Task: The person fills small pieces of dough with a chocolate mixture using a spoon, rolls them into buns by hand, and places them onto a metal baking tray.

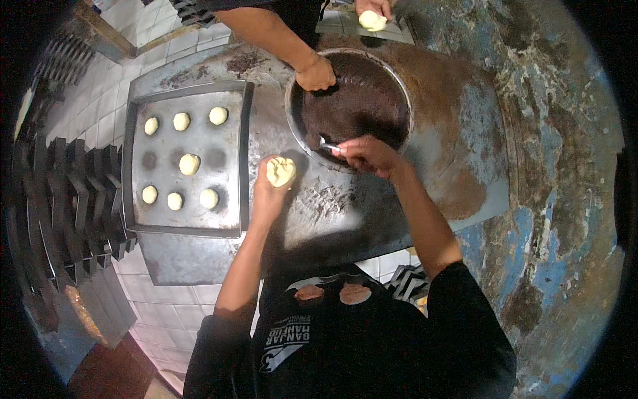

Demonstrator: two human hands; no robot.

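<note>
1. A scuffed, stained metal worktop [332, 206] spreads out before us, with dark stacked metalware [83, 199] standing off its left side.
2. A square baking tray [229, 139] sits on the worktop's left, carrying seven pale dough balls [189, 164]: three along the far side, one in the middle, three along the near side.
3. A round pan [410, 113] stands to the tray's right, well coated with dark brown filling [369, 96].
4. Across from the person, a co-worker's curled hand [318, 73] reaches inside the pan's far left rim; beyond, another hand [377, 6] holds a second dough piece [372, 21].
5. The person's right hand [369, 157] closes around the handle of a small metal spoon [329, 145] at the pan's near left rim.
6. The left hand [269, 189], between tray and pan, cups a hollowed dough piece [281, 171], its dented face turned upward.
7. The spoon's bowl points into the pan; from where I stand, its load is hard to make out.
</note>
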